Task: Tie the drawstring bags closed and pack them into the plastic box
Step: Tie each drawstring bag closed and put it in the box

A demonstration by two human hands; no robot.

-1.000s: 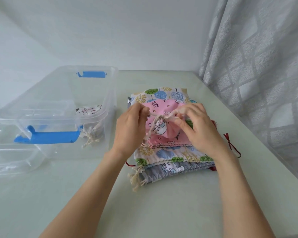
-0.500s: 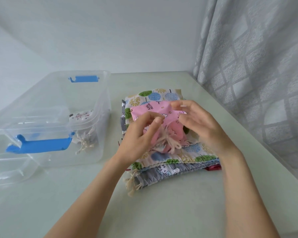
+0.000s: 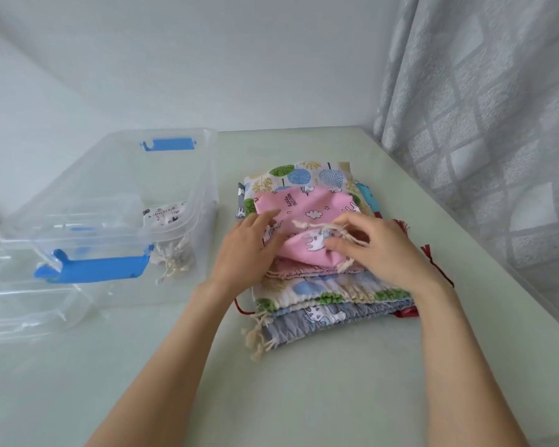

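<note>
Pink bag (image 3: 307, 214) lay on top of a stack of bags (image 3: 329, 298) on the pale table (image 3: 304, 388), folded over, with its cream drawstring (image 3: 323, 228) across the top. Left hand (image 3: 244, 250) rested on the bag's left side, fingers fairly straight and together, pressing the cloth. Right hand (image 3: 381, 250) sat on the right side, fingers loosely bent over the cord; an actual pinch could not be told. Clear plastic box (image 3: 188, 221) with blue latches stood left of the stack, open, one white printed bag (image 3: 165, 216) inside. Clear lid (image 3: 20, 311) lay by the box's near-left corner. Grey curtain (image 3: 484, 117) hung at right.
</note>
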